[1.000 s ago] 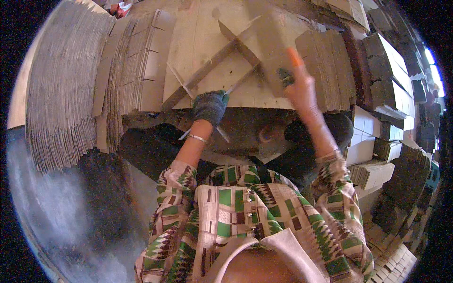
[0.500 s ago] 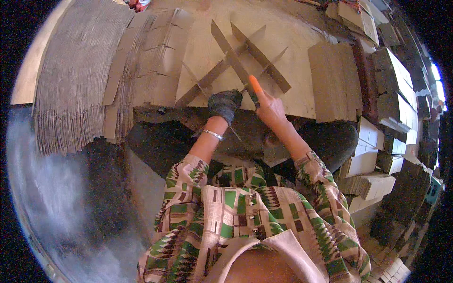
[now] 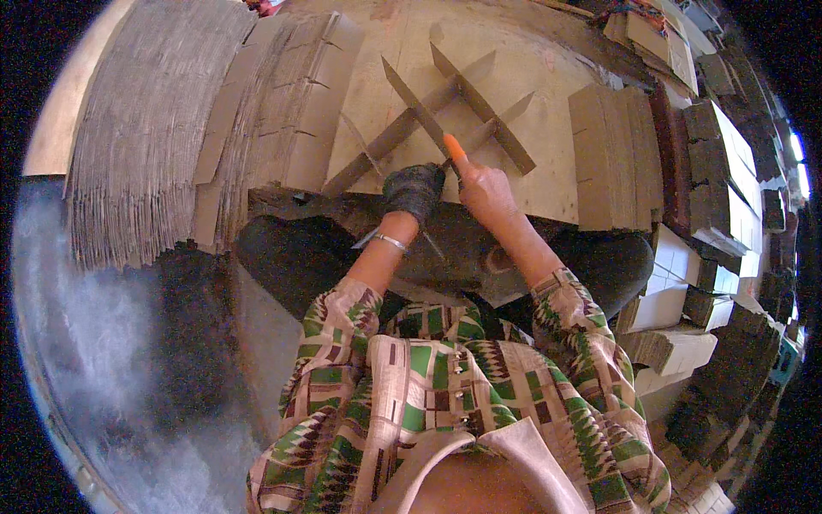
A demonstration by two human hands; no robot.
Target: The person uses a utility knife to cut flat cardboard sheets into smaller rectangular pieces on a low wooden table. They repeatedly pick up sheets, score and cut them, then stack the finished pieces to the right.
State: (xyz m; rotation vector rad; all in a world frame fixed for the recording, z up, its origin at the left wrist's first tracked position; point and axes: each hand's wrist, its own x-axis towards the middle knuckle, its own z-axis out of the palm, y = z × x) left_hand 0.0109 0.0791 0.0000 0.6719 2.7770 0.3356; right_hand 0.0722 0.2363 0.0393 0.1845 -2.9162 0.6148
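Several brown cardboard divider strips cross each other in a lattice [image 3: 483, 108] standing on a wooden board in front of me. My left hand [image 3: 413, 190], in a dark glove, is closed at the near end of the lattice; it seems to pinch a strip there, though its fingers are mostly hidden. My right hand [image 3: 488, 195] has an orange cover on its outstretched index finger. That finger lies along the near end of a slanting cardboard strip [image 3: 415, 104], and the other fingers curl at that end, partly out of sight.
On the left of the wooden board [image 3: 548, 190] stand a stack of slotted cardboard strips [image 3: 295, 111] and a larger cardboard stack [image 3: 158, 128]. A shorter cardboard stack [image 3: 612, 158] stands on the right. Further right are piled bundles of cardboard [image 3: 723, 180].
The slanting strip under my right hand has come lower and closer to me, its far end dropping nearer the other strips. My right index finger has shifted slightly left.
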